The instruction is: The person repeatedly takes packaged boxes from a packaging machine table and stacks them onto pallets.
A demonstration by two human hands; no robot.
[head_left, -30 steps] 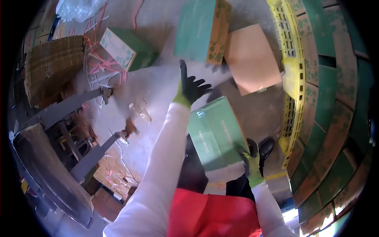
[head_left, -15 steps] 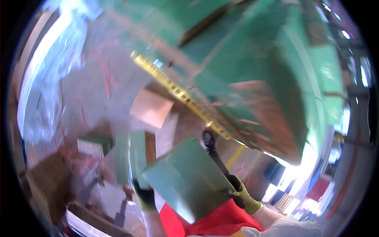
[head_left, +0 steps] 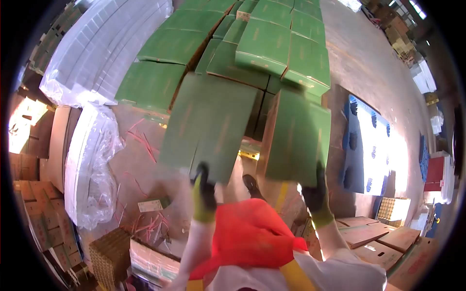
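My left hand (head_left: 206, 190), in a dark and yellow-green glove, grips the near edge of a green cardboard box (head_left: 208, 123), its thumb on the upper face. My right hand (head_left: 316, 194), gloved alike, is closed at the near right corner of a second green box (head_left: 302, 138); its fingers are partly hidden. Both boxes are spread apart in front of me, with a gap between them. Their far ends overlap the view of a stack of green boxes (head_left: 262, 41). Whether they touch that stack, I cannot tell.
Plastic-wrapped bundles (head_left: 92, 165) stand left. Pink straps (head_left: 143, 143) and a small green-and-white box (head_left: 153, 205) lie on the floor. A blue pallet (head_left: 357, 145) is at right. Brown cartons (head_left: 376, 240) sit near right, and a cardboard bundle (head_left: 109, 254) near left.
The view has swung up to the stack. Both held boxes have moved forward, away from my body, and spread apart. My arms are stretched out further.
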